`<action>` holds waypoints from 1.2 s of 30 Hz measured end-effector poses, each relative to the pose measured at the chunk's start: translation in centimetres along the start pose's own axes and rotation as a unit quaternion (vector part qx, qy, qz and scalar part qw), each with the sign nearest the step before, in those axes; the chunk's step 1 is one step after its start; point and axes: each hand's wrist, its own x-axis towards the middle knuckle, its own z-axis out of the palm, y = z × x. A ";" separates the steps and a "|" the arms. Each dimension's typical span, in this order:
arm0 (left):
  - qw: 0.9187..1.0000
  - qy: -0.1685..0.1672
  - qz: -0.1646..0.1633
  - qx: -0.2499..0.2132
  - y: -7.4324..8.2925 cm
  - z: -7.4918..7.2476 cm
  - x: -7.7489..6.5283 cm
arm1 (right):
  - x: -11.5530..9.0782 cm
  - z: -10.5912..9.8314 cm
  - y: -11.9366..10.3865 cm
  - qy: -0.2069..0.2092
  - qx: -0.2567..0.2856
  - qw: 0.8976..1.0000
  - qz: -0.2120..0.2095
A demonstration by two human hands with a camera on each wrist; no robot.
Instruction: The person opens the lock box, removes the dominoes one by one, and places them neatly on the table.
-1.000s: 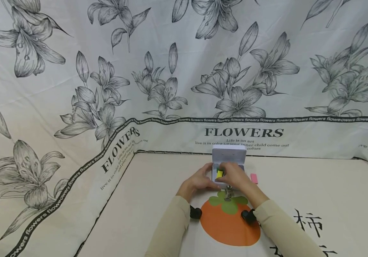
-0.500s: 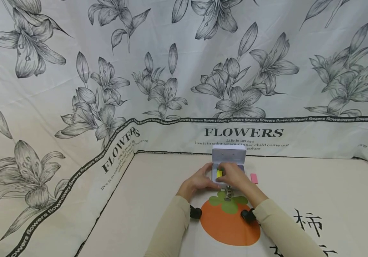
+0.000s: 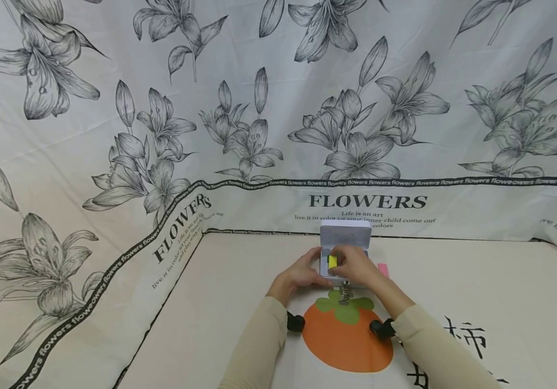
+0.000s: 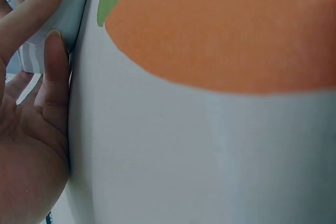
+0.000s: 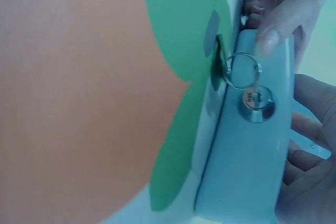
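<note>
A small pale lock box (image 3: pixel 345 236) stands with its lid up at the back of the table. My left hand (image 3: pixel 302 270) grips the box's left side, and in the left wrist view the thumb (image 4: pixel 56 77) lies against the box front (image 4: pixel 65 11). Over the open box, my right hand (image 3: pixel 353 265) pinches a small yellow rectangular piece (image 3: pixel 333 262) whose kind I cannot tell. A key (image 5: pixel 257 98) sits in the lock on the box front, with a metal ring (image 5: pixel 259 71) hanging from it. The right hand hides most of the box's inside.
A flat pink piece (image 3: pixel 383 269) lies on the table just right of the box, partly behind the right hand. An orange persimmon print (image 3: pixel 348 340) marks the cloth in front. A flowered curtain (image 3: pixel 239 205) rises behind and on the left.
The right wrist and forearm have swung slightly to the right, covering part of the pink piece. The yellow piece has turned a little in the fingers. The left hand keeps its hold.
</note>
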 end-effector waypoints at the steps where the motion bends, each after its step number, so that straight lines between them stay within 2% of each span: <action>1: 1.000 0.000 -0.002 -0.002 0.0 0.0 0.0 | -0.1 -0.1 -0.1 0.001 0.005 1.000 -0.001; 10: 1.000 -0.007 -0.013 -0.012 0.1 -0.1 -0.1 | -1.5 -1.6 -0.9 0.003 0.034 0.999 -0.007; 21: 1.000 -0.002 -0.017 -0.010 0.0 -0.1 -0.1 | -3.3 -2.9 -0.3 0.022 0.035 0.999 -0.009; 28: 1.000 0.006 -0.018 -0.004 -0.1 0.0 -0.1 | -4.4 -3.5 0.3 0.025 0.034 0.999 0.006; 36: 0.999 0.017 -0.035 -0.006 0.0 0.2 -0.1 | -5.5 -4.5 0.6 0.024 0.029 0.999 0.022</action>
